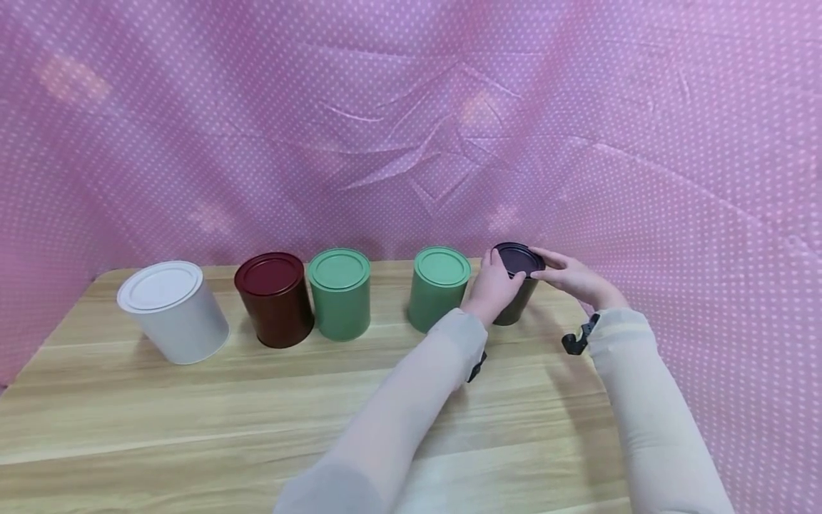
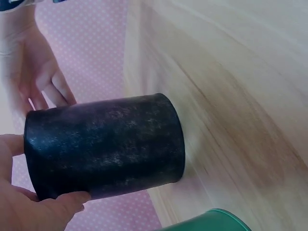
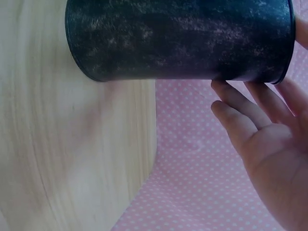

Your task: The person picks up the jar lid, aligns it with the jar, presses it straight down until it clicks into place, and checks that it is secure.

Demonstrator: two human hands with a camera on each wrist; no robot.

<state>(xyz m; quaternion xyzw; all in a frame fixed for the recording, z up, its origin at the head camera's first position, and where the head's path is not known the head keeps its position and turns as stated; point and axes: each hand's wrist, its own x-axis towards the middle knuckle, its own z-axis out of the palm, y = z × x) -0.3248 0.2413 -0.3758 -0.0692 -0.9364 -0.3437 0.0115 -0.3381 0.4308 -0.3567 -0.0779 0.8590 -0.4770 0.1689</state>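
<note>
At the back right of the table in the head view stands a black lidded can (image 1: pixel 517 303), its mottled dark side (image 2: pixel 106 144) filling the middle of the left wrist view. My left hand (image 1: pixel 493 289) holds its left side close to the lid, thumb at the near rim. From the right, my right hand (image 1: pixel 581 278) spans the rim, fingers at the far side and thumb at the front. The right wrist view has those fingers (image 3: pixel 236 122) against the can's wall near its top. Just left of my left hand is a green can (image 1: pixel 439 300).
Further left stand another green can (image 1: pixel 342 303), a dark red can (image 1: pixel 279 314) and a larger white can (image 1: pixel 186 325), all lidded. Pink dotted cloth (image 1: pixel 411 128) hangs behind and beside the wooden table (image 1: pixel 212 428). Both wrists wear black devices (image 1: pixel 581 335).
</note>
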